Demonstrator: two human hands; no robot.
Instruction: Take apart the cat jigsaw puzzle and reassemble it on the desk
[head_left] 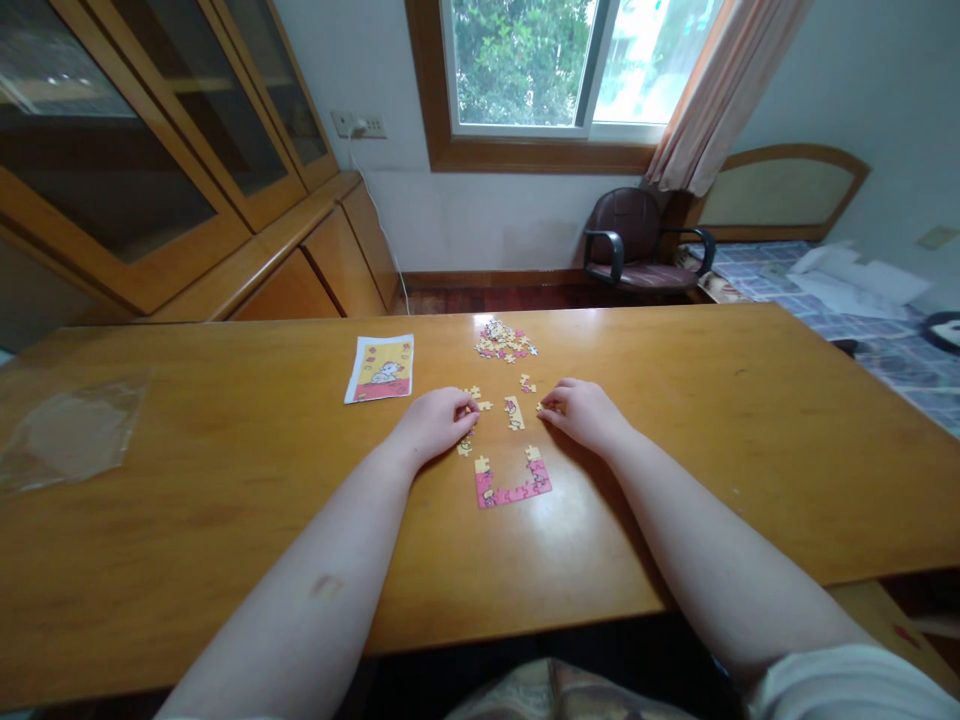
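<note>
My left hand (435, 420) rests on the wooden table (225, 480), fingers curled and pinched on a small yellow puzzle piece (471, 408). My right hand (581, 408) lies opposite it, fingers pinched on another small piece (541, 406). Between the hands lies a joined yellow strip (514, 413), with a few loose pieces (526, 383) around it. Just in front of the hands sits a partly joined pink and yellow U-shaped section (514, 483). A heap of loose pieces (504, 340) lies farther back. A picture card (381, 368) lies to the left of the heap.
A crumpled clear plastic bag (71, 430) lies at the table's left. Beyond the table stand a dark armchair (637, 245) under the window, wooden glass-door cabinets (187, 150) on the left, and a bed (862, 300) on the right.
</note>
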